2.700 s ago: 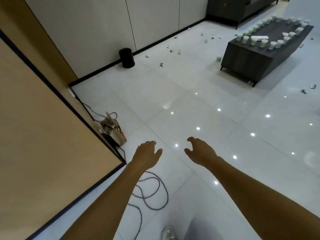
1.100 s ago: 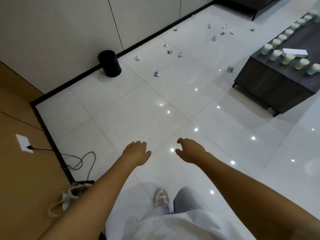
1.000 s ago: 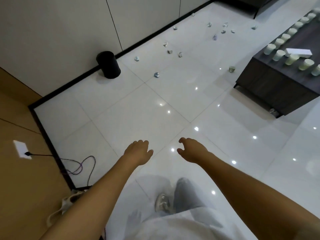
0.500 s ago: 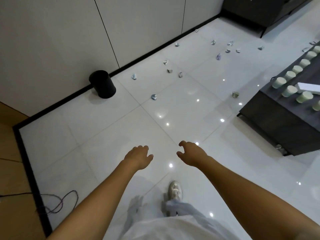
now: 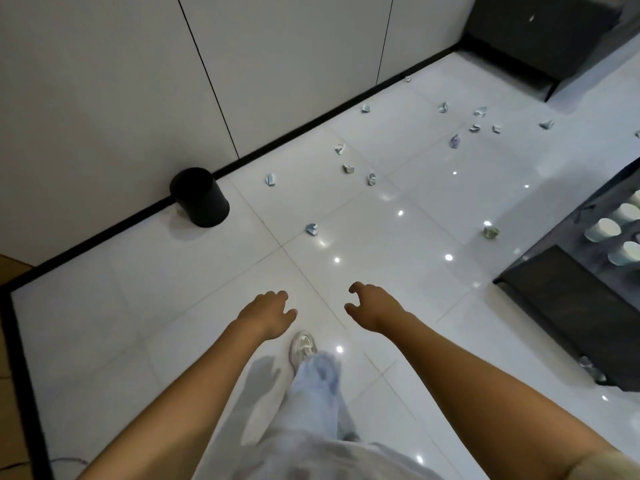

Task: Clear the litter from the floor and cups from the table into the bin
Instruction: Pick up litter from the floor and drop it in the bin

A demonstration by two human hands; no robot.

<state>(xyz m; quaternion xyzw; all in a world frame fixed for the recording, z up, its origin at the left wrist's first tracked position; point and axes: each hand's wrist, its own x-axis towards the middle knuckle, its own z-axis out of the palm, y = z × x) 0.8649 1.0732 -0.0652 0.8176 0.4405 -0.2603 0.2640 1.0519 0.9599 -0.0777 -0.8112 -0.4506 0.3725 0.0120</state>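
A black round bin (image 5: 201,197) stands on the white tiled floor against the wall's dark skirting. Several crumpled bluish litter pieces lie scattered beyond it; the nearest litter piece (image 5: 311,229) is right of the bin, another litter piece (image 5: 270,179) lies behind it. A crushed greenish cup (image 5: 491,232) lies near the dark table (image 5: 554,289), which carries pale cups (image 5: 603,230) at the right edge. My left hand (image 5: 268,313) and my right hand (image 5: 372,306) hang out in front with loosely curled fingers, holding nothing, well short of the litter.
A dark cabinet (image 5: 540,32) stands in the far right corner. A wooden panel edge and a thin cable (image 5: 65,460) show at the lower left. My shoe (image 5: 303,346) and trouser leg are below the hands. More litter (image 5: 454,141) lies far right.
The view has moved forward and turned right: the bin and litter are nearer, the wooden panel and cable have slid out to the left. Both hands stay empty in front.
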